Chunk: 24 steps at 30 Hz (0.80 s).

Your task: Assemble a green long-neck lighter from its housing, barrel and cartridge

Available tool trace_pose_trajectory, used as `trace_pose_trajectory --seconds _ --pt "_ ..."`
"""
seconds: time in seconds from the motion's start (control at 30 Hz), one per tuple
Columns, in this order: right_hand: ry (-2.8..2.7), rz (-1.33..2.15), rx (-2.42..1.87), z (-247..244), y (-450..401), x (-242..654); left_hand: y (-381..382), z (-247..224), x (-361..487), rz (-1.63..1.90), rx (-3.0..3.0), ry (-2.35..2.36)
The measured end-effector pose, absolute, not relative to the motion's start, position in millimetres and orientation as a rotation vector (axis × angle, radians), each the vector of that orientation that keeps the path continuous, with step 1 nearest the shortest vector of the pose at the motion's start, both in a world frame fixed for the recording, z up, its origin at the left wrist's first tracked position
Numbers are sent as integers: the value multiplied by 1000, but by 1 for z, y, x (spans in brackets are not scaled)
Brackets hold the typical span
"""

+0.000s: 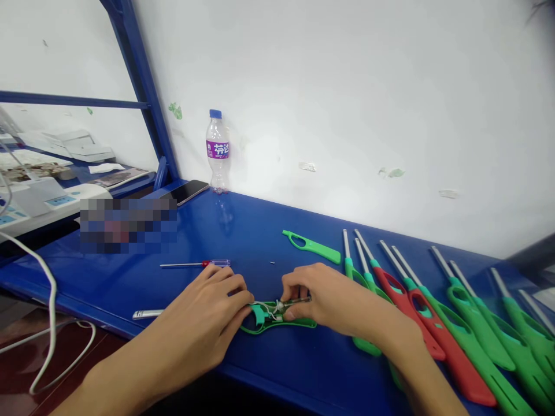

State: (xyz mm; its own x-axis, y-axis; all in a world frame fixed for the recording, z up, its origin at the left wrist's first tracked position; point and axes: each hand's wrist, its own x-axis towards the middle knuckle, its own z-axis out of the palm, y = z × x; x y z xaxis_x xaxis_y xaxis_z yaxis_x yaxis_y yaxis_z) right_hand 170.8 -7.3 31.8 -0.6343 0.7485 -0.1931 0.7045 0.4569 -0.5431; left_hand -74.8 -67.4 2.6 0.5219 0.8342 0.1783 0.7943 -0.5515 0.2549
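Observation:
An opened gas lighter (277,323) with a green half shell lies near the table's front edge, its inner parts and thin white wires exposed. My left hand (217,303) is closed over its front end, and the metal tube (148,314) sticks out to the left beyond my wrist. With thumb and fingers, my right hand (318,294) pinches a small translucent fuel tank (299,301) at the shell; my fingers partly hide it. Beyond my hands lies the loose green shell half (318,248).
A screwdriver (195,264) and a tiny screw (272,263) lie behind my hands. Several green and red lighters (455,346) are lined up on the right. A bottle (217,153) and a phone (191,190) are by the wall. A white cable (52,294) hangs at left.

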Motion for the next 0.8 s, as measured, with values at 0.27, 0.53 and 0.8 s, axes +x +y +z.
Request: trace_pose_trajectory --seconds 0.27,0.53,0.8 --pt "-2625 887 -1321 32 -8 169 -58 -6 -80 425 2680 1376" --pt "-2635 822 -1317 34 -10 167 -55 -11 -81 396 2658 1430" --pt "-2632 820 -1285 30 -7 170 -67 0 -68 69 2825 1483"
